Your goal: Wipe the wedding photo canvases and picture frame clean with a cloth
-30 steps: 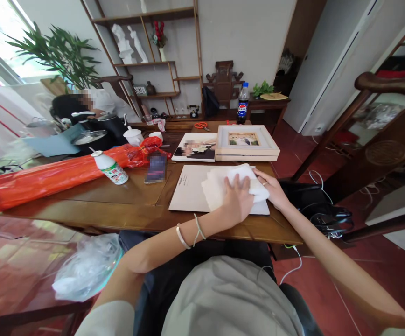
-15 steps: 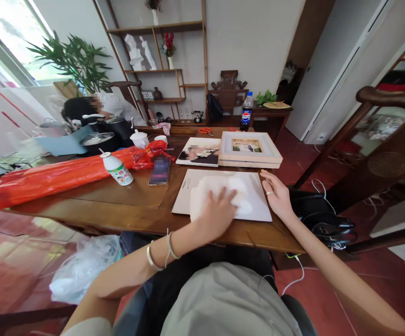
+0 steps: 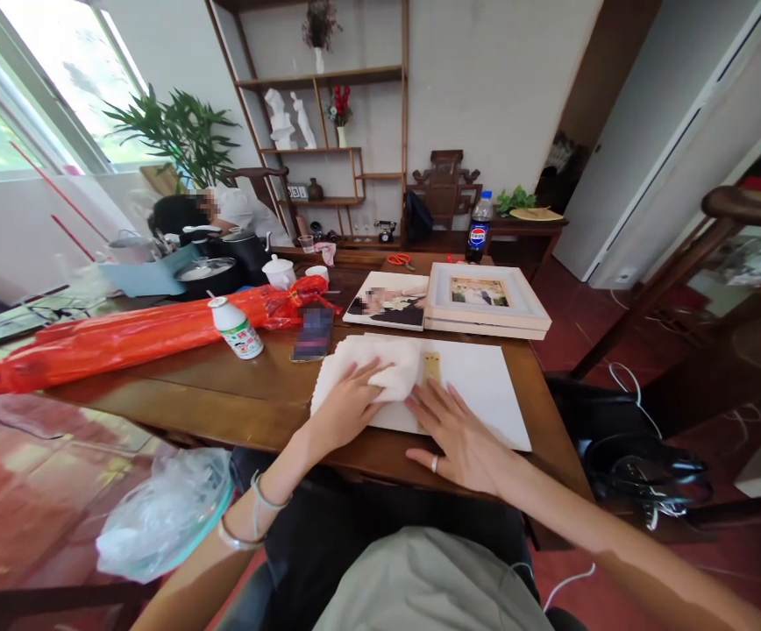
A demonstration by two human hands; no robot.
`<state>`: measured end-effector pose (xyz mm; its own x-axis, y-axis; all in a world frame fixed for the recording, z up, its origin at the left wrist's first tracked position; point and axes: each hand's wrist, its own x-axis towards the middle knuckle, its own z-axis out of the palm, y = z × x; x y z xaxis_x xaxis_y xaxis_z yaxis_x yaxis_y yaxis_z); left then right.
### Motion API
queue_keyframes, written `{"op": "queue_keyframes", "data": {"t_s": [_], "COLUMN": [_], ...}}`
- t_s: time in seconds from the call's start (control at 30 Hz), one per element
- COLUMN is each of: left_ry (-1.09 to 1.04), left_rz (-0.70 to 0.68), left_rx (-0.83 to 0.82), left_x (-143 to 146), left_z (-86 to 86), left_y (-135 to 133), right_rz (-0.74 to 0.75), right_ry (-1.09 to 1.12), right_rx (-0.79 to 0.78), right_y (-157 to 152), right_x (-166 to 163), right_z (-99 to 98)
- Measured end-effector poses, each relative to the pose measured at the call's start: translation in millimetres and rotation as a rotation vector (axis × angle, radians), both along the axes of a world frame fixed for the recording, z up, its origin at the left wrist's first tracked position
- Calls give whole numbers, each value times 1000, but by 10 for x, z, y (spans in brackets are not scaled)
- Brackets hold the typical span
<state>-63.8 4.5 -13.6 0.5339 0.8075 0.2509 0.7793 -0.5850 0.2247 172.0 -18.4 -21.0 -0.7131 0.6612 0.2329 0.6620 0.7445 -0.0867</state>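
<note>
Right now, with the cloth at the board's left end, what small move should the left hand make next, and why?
Probably slide the white cloth rightward across the white board. The left hand presses the cloth at the board's left end, the right hand lies flat on its near edge, steadying it, and the surface right of the cloth is mostly uncovered.

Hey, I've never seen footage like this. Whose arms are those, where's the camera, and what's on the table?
No machine here: a person wears a camera on the head, so the arms below are their own. The left hand rests on a white cloth lying over a white board on the wooden table; the right hand lies flat on the board beside it, gripping nothing. Beyond lie a framed picture, a photo print, a phone, a small white bottle and a long orange plastic bundle. Another person sits far left.
</note>
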Motion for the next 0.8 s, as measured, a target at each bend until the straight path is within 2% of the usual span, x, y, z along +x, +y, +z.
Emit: {"op": "queue_keyframes", "data": {"t_s": [0.17, 0.27, 0.37, 0.5, 0.6, 0.73, 0.8], "left_ry": [-263, -277, -278, -357, -424, -605, -713], "left_rz": [54, 42, 21, 44, 85, 240, 310], "left_rx": [99, 143, 185, 155, 90, 55, 52], "left_x": [-140, -141, -122, -109, -108, -144, -183], "left_z": [-54, -98, -138, -170, -180, -138, -85], "left_y": [-36, -72, -114, -138, -141, -108, -78], "right_rz": [-50, -61, -105, 30, 115, 113, 68], "right_ry": [-50, -61, -49, -22, -76, -23, 67], "right_rx": [13, 66, 191, 346, 388, 386, 327], "right_y": [-129, -271, -474, -710, -741, -583, -574], "right_x": [-12, 100, 244, 469, 622, 808, 956], "right_z": [-19, -72, -184, -239, -82, 334, 537]}}
